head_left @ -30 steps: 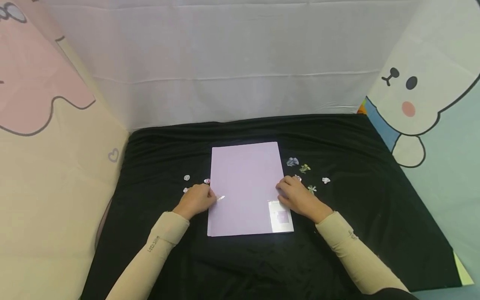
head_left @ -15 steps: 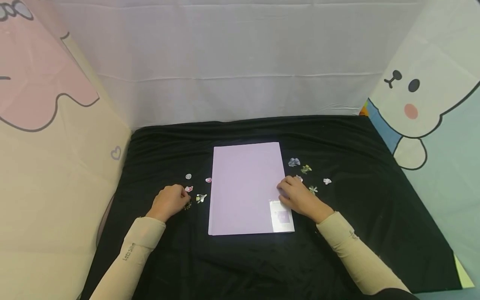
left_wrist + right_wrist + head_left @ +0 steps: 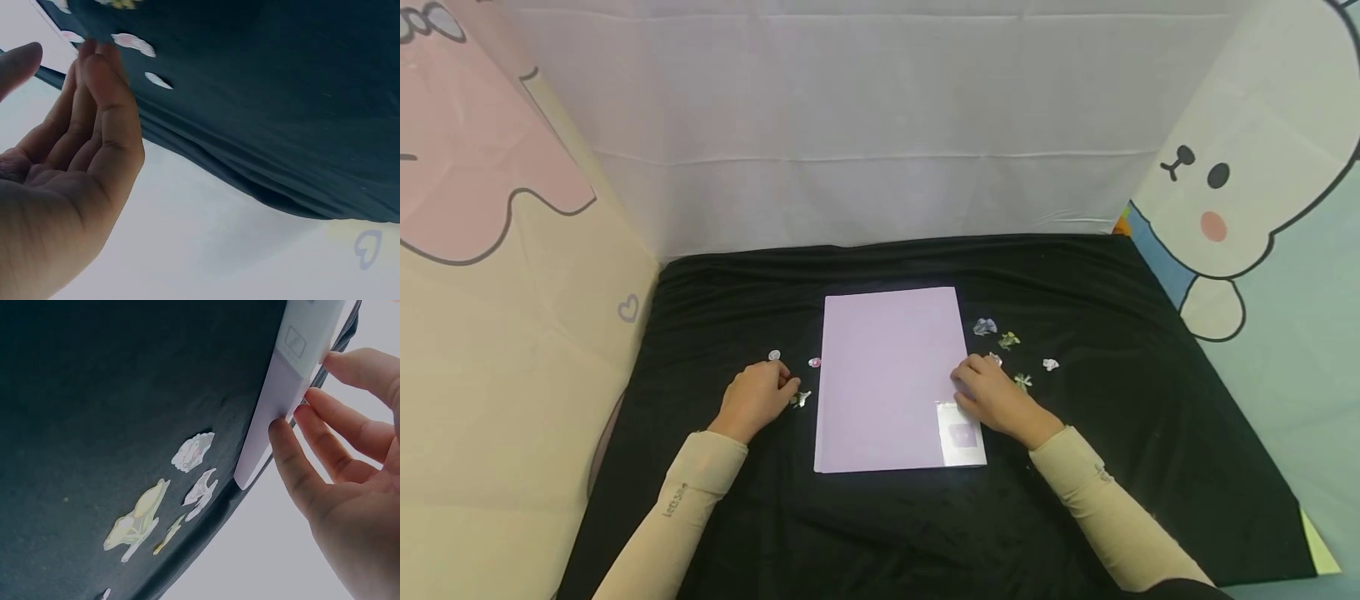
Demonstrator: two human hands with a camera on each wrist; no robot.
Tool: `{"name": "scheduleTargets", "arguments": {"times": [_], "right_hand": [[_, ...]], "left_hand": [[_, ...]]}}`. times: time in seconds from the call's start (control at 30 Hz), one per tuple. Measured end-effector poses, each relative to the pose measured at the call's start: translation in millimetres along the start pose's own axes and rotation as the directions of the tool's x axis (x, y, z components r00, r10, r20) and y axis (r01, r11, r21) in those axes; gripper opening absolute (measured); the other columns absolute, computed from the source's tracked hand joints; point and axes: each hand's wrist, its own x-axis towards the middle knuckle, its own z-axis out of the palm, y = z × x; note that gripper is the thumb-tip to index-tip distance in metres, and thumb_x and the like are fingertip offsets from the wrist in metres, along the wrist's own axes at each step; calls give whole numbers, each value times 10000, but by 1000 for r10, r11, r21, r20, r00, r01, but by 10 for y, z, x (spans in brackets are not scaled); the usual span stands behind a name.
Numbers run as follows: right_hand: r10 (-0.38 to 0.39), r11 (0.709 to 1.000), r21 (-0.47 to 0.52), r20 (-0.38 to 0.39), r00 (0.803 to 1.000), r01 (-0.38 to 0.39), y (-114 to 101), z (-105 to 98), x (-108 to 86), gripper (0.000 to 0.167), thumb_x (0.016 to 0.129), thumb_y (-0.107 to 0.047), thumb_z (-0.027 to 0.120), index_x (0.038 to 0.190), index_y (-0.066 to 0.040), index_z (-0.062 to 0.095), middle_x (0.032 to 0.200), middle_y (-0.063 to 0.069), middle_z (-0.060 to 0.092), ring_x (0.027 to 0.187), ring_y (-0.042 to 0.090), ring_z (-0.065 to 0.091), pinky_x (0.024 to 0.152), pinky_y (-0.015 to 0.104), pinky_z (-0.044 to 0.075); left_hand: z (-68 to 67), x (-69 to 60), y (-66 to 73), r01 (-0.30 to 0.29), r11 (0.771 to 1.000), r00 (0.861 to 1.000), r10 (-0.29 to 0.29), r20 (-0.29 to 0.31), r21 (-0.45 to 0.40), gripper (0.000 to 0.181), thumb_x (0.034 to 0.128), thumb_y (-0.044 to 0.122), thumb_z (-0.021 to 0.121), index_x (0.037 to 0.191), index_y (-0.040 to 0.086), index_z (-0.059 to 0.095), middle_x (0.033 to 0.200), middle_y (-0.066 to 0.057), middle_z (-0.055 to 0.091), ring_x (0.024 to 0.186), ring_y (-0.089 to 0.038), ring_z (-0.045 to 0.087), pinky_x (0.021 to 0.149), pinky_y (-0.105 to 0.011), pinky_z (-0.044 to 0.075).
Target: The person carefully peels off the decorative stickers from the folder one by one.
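A pale purple folder (image 3: 891, 358) lies flat on the black cloth. My left hand (image 3: 752, 402) hovers left of it among small cut-out stickers, its thumb apart from the fingers. Nearest is a white-and-green sticker (image 3: 802, 399), partly behind the thumb. In the left wrist view, the hand (image 3: 94, 134) holds nothing visible; a pink-and-white sticker (image 3: 134, 44) lies just past the fingertips. My right hand (image 3: 1000, 400) rests fingertips on the folder's right edge. The right wrist view shows these straight fingers touching the folder (image 3: 265, 419) without gripping it.
Left of the folder are a round white sticker (image 3: 774, 355) and a pink one (image 3: 815, 362). To its right lie a bluish sticker (image 3: 985, 327), a yellow-green one (image 3: 1009, 340), a white one (image 3: 1050, 364) and a green one (image 3: 1023, 382). A white curtain (image 3: 880, 125) hangs behind.
My left hand has gone from the folder's left edge, where a shiny clear bit showed at its fingertips, left to the stickers, then slightly right again. The right hand has stayed in place.
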Motion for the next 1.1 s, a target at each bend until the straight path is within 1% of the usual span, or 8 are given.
{"name": "scheduleTargets", "arguments": {"times": [0.2, 0.33, 0.43, 0.53, 0.67, 0.77, 0.9, 1.1], "right_hand": [[52, 998, -20, 20, 998, -52, -4, -21, 7, 220, 891, -85, 722, 1083, 13, 681, 1054, 151, 616, 932, 289, 569, 859, 417, 520], [75, 996, -42, 16, 997, -75, -2, -27, 21, 220, 893, -98, 723, 1085, 3, 688, 1056, 143, 624, 937, 284, 579, 885, 425, 523], [76, 996, -51, 4, 997, -76, 0, -30, 34, 223, 889, -97, 729, 1084, 4, 690, 1053, 142, 626, 938, 285, 579, 879, 424, 524], [78, 996, -50, -1, 997, -78, -1, -49, 57, 224, 891, -106, 728, 1083, 3, 694, 1054, 140, 629, 940, 285, 578, 856, 416, 530], [105, 994, -42, 6, 994, -104, -12, -118, 114, 257, 902, -142, 725, 1111, 5, 693, 1085, 147, 636, 981, 293, 589, 888, 432, 532], [128, 991, -46, 0, 992, -128, -13, -183, 176, 319, 916, -193, 724, 1157, 10, 679, 1132, 160, 643, 1042, 313, 605, 929, 462, 514], [122, 991, -59, -43, 992, -124, -4, -256, 256, 416, 932, -250, 713, 1239, 20, 638, 1232, 186, 633, 1144, 348, 595, 989, 493, 470], [63, 994, -79, -141, 988, -75, -18, -370, 383, 539, 947, -326, 685, 1333, 35, 575, 1333, 227, 584, 1233, 395, 543, 1056, 538, 395]], "left_hand": [[123, 91, 248, -58, 998, 996, 58, -66, 14, 338, 953, 285, 679, 1086, -25, 697, 924, -139, 707, 669, -226, 609, 580, -383, 541], [189, 156, 442, -67, 998, 996, 66, -68, -4, 386, 963, 309, 664, 1143, -31, 684, 1045, -167, 705, 848, -277, 670, 745, -435, 577], [232, 200, 568, -77, 997, 995, 76, -62, -15, 407, 968, 315, 650, 1182, -30, 675, 1139, -187, 691, 999, -316, 671, 852, -470, 552], [252, 242, 673, -110, 994, 991, 108, -76, -21, 407, 964, 311, 651, 1188, -28, 675, 1164, -193, 687, 1044, -333, 666, 863, -477, 545], [240, 291, 776, -159, 987, 981, 158, -115, 0, 430, 967, 320, 643, 1211, -33, 665, 1191, -198, 680, 1085, -339, 654, 884, -481, 534], [206, 312, 844, -183, 983, 975, 184, -124, 17, 500, 978, 348, 624, 1277, -53, 626, 1276, -207, 640, 1176, -347, 610, 967, -476, 491], [159, 329, 937, -229, 972, 966, 234, -114, 54, 622, 997, 417, 578, 1368, -80, 540, 1397, -243, 542, 1289, -383, 515, 1069, -491, 396], [99, 324, 1065, -241, 962, 959, 256, -123, 126, 760, 999, 580, 464, 1479, -9, 444, 1536, -248, 373, 1422, -450, 304, 1121, -622, 235]]}}
